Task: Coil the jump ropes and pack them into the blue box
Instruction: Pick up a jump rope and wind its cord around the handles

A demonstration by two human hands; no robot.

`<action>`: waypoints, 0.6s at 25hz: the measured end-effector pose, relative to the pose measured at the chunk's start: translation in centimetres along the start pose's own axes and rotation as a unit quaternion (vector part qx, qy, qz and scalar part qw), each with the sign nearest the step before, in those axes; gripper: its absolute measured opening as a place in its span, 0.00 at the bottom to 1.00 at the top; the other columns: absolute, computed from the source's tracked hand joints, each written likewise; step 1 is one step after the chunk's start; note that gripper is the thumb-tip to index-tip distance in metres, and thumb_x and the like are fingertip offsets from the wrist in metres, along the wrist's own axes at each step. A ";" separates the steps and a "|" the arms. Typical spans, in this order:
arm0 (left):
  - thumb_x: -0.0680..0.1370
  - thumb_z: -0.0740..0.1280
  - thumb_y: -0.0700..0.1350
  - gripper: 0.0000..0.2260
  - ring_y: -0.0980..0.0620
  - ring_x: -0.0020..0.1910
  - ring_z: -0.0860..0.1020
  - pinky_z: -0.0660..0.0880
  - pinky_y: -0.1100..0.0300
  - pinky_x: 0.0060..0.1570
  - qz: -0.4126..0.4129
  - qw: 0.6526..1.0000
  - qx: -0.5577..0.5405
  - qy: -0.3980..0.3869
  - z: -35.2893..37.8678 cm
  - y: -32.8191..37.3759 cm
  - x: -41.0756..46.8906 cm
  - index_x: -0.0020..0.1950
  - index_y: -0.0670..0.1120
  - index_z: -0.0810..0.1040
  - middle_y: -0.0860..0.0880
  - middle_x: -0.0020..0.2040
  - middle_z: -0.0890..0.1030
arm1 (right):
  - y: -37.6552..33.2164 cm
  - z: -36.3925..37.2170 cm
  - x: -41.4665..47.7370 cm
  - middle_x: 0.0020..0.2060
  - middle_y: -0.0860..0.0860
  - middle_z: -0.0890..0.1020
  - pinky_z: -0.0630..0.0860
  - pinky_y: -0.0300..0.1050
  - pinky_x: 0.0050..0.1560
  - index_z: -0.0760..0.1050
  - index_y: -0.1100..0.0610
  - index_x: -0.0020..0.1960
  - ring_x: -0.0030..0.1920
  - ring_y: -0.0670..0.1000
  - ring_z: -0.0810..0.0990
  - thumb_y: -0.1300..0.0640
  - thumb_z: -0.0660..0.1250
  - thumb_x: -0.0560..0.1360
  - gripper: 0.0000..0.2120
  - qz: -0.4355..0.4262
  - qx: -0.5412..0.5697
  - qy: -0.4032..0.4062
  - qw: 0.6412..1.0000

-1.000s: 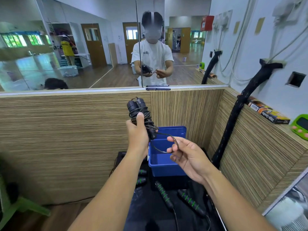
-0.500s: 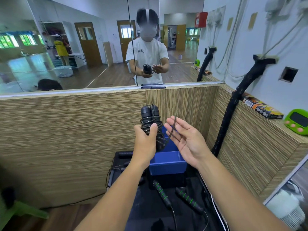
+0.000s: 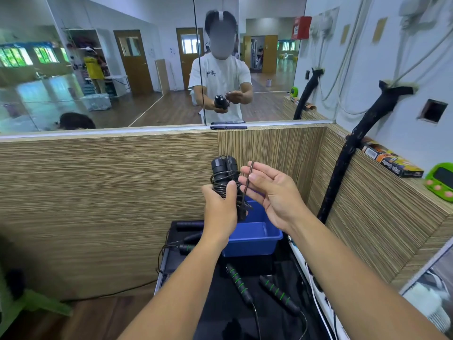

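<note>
- Nearest, at 6 o'clock, green-ringed jump-rope handles lie on a black mat. They look foam-covered, and their thin cords trail toward me.
- Beyond them sits the blue box, smooth hard plastic with an open top, at 6 o'clock below my hands.
- My left hand grips the coiled jump rope: two black handles side by side, long axis 12-to-6, wound with thin glossy cord.
- My right hand, just beside the bundle at its 3 o'clock, is released with straight fingers. The last cord loop stands upright against its fingertips.
- I judge the tuck goes toward 9 o'clock, since the right hand is nearer the loop.
- Farthest are the striped wood-grain partition and the mirror above it.
</note>
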State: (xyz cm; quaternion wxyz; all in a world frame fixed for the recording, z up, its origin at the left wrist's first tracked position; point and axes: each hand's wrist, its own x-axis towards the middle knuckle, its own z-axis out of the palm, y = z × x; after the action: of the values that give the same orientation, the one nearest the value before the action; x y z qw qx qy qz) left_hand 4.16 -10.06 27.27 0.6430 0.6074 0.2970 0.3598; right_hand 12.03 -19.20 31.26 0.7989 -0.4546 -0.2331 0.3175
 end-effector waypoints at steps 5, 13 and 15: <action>0.82 0.67 0.47 0.12 0.45 0.36 0.81 0.83 0.46 0.36 -0.023 0.995 -0.090 -0.039 0.2 0.4 -0.5 0.57 0.49 0.64 0.42 0.50 0.80 | 0.4 -0.1 0.9 0.49 0.54 0.86 0.82 0.39 0.44 0.73 0.65 0.67 0.46 0.51 0.86 0.69 0.65 0.78 0.18 -0.023 0.001 0.045 0.999; 0.81 0.67 0.44 0.11 0.41 0.43 0.84 0.82 0.43 0.44 -0.107 0.971 -0.195 -0.084 -1.0 0.5 0.1 0.62 0.41 0.78 0.43 0.48 0.85 | -0.2 0.7 1.5 0.44 0.50 0.87 0.82 0.38 0.44 0.71 0.66 0.69 0.42 0.46 0.84 0.66 0.68 0.77 0.21 -0.065 -0.106 0.047 0.991; 0.81 0.67 0.44 0.11 0.43 0.46 0.85 0.81 0.49 0.40 -0.097 0.979 -0.160 -0.085 -1.0 0.5 0.2 0.61 0.42 0.79 0.44 0.49 0.85 | -0.2 0.9 1.4 0.45 0.49 0.87 0.81 0.38 0.42 0.71 0.64 0.69 0.41 0.44 0.84 0.66 0.68 0.77 0.20 -0.070 -0.131 0.045 0.988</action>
State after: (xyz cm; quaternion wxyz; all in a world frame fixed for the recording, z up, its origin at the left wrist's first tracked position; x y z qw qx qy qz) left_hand 3.38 -9.32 27.65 0.7868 0.4931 0.2374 0.2853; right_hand 12.46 -17.74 32.01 0.7621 -0.5520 -0.2681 0.2066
